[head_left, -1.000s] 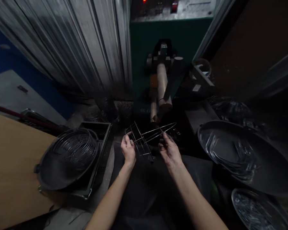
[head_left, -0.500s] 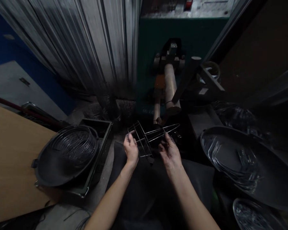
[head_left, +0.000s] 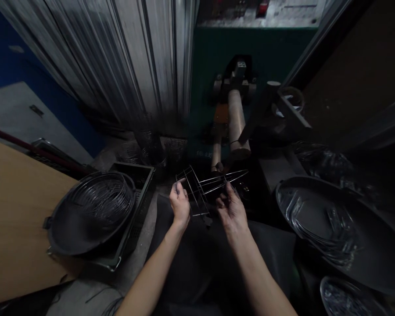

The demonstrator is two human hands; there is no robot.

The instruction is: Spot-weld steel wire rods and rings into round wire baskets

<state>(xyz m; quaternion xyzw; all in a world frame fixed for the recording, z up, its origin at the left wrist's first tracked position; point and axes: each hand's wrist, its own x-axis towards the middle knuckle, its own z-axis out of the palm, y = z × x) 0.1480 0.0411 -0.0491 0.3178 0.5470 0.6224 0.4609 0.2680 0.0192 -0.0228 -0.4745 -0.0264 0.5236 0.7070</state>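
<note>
A thin metal wire rack (head_left: 200, 192) is held between my two hands, just in front of the machine's lower arm. My left hand (head_left: 180, 204) pinches its left side, thumb and fingers closed on the wires. At the right, my right hand (head_left: 232, 208) grips the long, narrow wire loop that reaches past the fingertips. The machine's thick upper cylinder (head_left: 238, 125) and slimmer lower arm (head_left: 216, 153) end above and behind the rack. Shadow hides the exact contact between the rack and the lower arm's tip.
On the left, a black basin (head_left: 72, 237) with coiled wire rings (head_left: 100, 197) rests on a dark crate (head_left: 148, 184). To the right, a large black basin (head_left: 375, 254) holds bent wire pieces (head_left: 316, 228). A smaller bowl (head_left: 324, 289) of small metal parts is below it.
The view has shifted slightly. Both hands keep their hold on the wire rack, which stays at nearly the same spot and angle before the machine.
</note>
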